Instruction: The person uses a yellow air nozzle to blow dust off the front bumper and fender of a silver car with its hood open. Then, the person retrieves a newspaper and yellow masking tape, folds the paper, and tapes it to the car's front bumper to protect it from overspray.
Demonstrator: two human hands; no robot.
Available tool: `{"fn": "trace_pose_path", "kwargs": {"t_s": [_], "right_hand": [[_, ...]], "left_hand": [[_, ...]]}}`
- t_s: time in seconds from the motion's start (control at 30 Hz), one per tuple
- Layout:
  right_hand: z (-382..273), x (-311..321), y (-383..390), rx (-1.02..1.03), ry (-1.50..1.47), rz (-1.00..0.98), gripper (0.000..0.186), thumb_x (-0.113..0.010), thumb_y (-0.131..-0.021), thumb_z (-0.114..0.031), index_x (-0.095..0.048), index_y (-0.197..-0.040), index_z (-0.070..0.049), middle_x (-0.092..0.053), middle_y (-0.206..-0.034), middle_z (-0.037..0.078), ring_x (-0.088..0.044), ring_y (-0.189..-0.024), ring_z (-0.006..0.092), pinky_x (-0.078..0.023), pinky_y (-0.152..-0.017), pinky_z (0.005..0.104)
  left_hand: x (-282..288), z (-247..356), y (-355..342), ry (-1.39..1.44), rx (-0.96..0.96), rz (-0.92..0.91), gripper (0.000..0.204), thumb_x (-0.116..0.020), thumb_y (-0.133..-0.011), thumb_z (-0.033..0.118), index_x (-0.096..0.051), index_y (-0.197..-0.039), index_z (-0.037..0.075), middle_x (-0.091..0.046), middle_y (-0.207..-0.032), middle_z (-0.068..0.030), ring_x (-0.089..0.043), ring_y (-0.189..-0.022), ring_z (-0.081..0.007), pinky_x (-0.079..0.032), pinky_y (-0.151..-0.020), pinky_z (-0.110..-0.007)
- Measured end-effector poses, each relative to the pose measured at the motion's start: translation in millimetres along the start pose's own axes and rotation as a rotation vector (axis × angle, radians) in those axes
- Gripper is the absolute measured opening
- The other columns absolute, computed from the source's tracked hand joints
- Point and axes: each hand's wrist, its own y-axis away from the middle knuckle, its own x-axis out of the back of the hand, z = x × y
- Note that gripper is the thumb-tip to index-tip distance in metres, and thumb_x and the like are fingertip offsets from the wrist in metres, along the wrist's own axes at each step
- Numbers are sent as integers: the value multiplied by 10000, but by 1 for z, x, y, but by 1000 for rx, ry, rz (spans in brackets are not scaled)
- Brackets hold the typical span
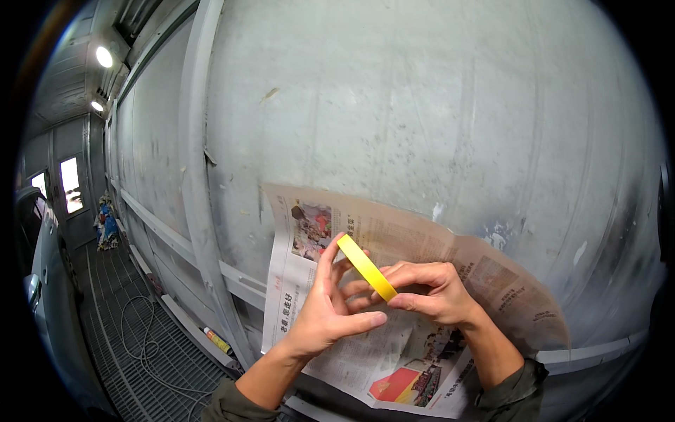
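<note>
A roll of yellow tape (367, 269) is held tilted between my two hands, with its outer edge facing me. The fingers of my left hand (327, 306) reach behind and inside the ring, and the index fingertip touches its upper end; the thumb stays off the tape. At the roll's lower end, the thumb and fingers of my right hand (432, 292) pinch the edge. Whether a loose tape end sits in that pinch, I cannot tell. Behind both hands a large newspaper sheet (408, 225) spreads against the grey wall, its right part curling outward.
The scuffed metal wall (394, 105) has an upright post (200, 141) and low rails. To the left, a car (53, 302) stands on a grated floor (105, 316). A hose (151, 344) coils there, near a spray can (216, 340). A cloth bundle (107, 224) lies farther back.
</note>
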Motion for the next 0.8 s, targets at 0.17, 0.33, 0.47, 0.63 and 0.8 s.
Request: {"fn": "trace_pose_path", "kwargs": {"t_s": [0.17,0.33,0.47,0.63,0.8], "right_hand": [[0,-4,-2,47,59,-19,231,-711,-815,26,-692,-1045,25,-704,-1043,116,-635,-1044,220,-454,-995,385],[-4,-19,-2,20,16,128,371,-703,-809,10,-636,-1174,-4,-603,-1110,67,-588,-1023,162,-489,-908,320],[-7,-15,-2,71,209,140,465,-719,-749,-18,-638,-1202,-79,-486,-1151,67,-539,-948,121,-490,-831,270],[-5,-20,-6,96,402,125,335,-726,-715,-29,-713,-1047,-73,-474,-1253,91,-565,-861,106,-510,-678,230],[2,-21,-4,132,347,158,257,-674,-706,62,-723,-951,2,-682,-1082,141,-654,-848,128,-550,-740,264]], "left_hand": [[-3,0,-2,-156,-16,53,1141,-796,-718,-8,-30,-1547,160,-231,-1461,-158,-474,-1232,-265,-518,-941,-390],[8,-1,-6,-756,-161,111,1047,-790,-715,174,-161,-1547,86,-327,-1431,-147,-506,-1153,-227,-496,-896,-351],[23,8,-2,-1169,-294,117,895,-787,-683,315,-413,-1439,17,-521,-1179,-174,-570,-1042,-273,-495,-838,-362],[18,19,1,-1507,-424,116,810,-810,-649,373,-555,-1304,-27,-575,-981,-163,-598,-894,-286,-509,-736,-374],[17,21,1,-1425,-434,114,760,-828,-627,369,-586,-1209,-56,-574,-967,-165,-610,-865,-296,-516,-714,-379]]}}
